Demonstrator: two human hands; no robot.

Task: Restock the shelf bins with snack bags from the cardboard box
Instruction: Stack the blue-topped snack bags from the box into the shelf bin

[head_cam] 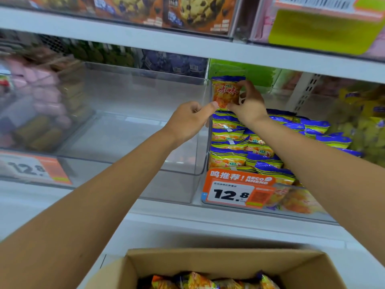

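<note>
Your right hand [248, 103] and left hand [191, 119] together pinch one snack bag [226, 92] upright over the right-hand shelf bin [308, 212] of matching bags. The cardboard box [208, 259] sits open below, more bags inside.

The cardboard box [218, 261] sits nearest, below the shelf [187, 213], with snack bags [198, 281] in it. On the shelf three bins stand side by side: left bin [31, 113], middle bin [129, 167], right bin [270, 211]. The right bin holds stacked bags [229, 142] behind a price tag [235, 190] on its front. At its back left, an upright bag [226, 92] stands between the hands — left hand [189, 119] over the middle bin, right hand [250, 103] over the stacked bags.
</note>
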